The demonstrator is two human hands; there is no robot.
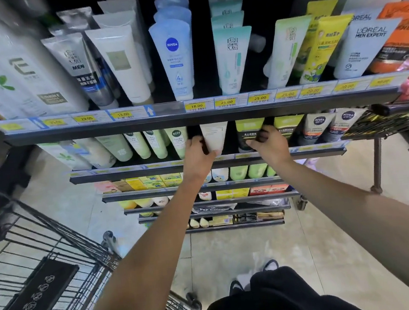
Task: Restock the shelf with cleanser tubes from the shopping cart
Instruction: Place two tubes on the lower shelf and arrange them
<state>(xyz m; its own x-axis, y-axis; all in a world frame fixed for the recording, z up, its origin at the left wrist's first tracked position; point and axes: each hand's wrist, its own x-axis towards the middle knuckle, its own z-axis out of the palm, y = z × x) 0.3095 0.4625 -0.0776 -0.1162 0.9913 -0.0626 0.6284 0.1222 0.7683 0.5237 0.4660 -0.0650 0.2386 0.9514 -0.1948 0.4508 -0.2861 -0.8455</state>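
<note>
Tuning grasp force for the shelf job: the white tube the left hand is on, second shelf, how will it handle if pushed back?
The white tube stands cap-down and tapers to a flat crimp on top, so it probably tips easily. Its body looks like soft plastic, likely to dent under a hard grip. The left hand holds its side; the neighbouring green tube may steady it.

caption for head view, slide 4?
Left hand grips a black tube and right hand another black tube.

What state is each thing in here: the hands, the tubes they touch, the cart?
Left hand: grips a black tube, on the second shelf.
Right hand: grips another black tube there.
White tube: upright between the hands.
Cart: lower left, contents unclear.
</note>
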